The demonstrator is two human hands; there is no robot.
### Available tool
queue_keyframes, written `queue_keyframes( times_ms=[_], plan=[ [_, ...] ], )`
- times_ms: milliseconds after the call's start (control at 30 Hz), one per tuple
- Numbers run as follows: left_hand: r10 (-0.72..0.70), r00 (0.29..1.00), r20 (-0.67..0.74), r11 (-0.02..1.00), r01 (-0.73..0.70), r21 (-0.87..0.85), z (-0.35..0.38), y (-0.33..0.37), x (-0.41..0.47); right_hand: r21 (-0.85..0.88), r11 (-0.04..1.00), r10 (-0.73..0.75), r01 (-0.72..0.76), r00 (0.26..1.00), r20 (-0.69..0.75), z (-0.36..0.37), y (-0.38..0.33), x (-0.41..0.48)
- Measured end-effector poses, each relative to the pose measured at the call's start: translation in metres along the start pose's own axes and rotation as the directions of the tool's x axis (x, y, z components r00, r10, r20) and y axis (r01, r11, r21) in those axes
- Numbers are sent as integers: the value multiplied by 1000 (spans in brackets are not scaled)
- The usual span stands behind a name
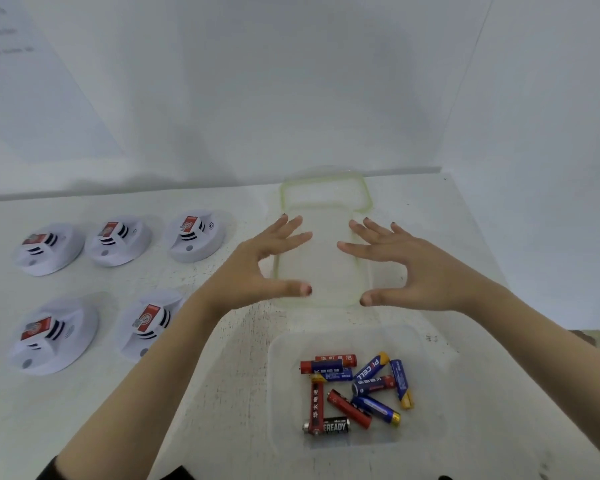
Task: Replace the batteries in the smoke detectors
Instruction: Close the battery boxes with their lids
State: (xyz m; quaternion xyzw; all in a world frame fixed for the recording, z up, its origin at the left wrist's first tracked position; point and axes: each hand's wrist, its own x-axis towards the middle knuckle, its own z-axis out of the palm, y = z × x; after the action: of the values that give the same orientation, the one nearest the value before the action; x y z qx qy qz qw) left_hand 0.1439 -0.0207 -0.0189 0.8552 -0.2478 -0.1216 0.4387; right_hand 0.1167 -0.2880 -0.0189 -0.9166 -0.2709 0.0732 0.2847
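**Both hands spread over the lid, batteries waiting in the open tub**

Head view: a white table (84, 410) runs up to a pale wall (291, 81). On its left side sit five white smoke detectors (118, 240), three in a back row and two in a front row nearer the person, each with a red label and dark stripes on its raised middle part. They lie well apart from both hands.

Near the front edge, right of centre, stands a clear plastic container (343, 341) with no lid on it. In it lies a loose heap of batteries (354, 389): red ones, blue ones with gold ends, and one black one, some crossing over others.

Just behind the container a clear lid (323, 261) with a greenish rim lies flat on the table. The left hand (257, 268) is over its left edge and the right hand (420, 271) over its right edge, palms facing each other. The fingers (291, 237) of both hands are spread wide, thumbs stretched toward the near rim, and pinch nothing. I cannot tell whether the fingertips touch the lid or hover just above it.
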Motion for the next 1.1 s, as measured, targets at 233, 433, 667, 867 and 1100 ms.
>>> queue_keyframes(
  times_ms=[233,433,667,867,1100],
  plan=[
    [-30,993,117,974,3,225,2,7,-2,22,997,74,-75,996,48,-5,-12,5],
    [4,1000,14,939,-9,344,12,6,2,-91,989,119,-115,992,37,2,-22,13],
    [22,999,-31,943,-10,333,18,7,1,-124,989,63,-76,993,-104,21,-18,16],
    [-28,996,90,962,3,273,2,10,4,-99,995,-44,26,982,-182,13,-4,13],
    [13,998,63,969,-28,245,-11,13,10,-194,977,-111,90,989,-102,-5,12,19]
  ],
)
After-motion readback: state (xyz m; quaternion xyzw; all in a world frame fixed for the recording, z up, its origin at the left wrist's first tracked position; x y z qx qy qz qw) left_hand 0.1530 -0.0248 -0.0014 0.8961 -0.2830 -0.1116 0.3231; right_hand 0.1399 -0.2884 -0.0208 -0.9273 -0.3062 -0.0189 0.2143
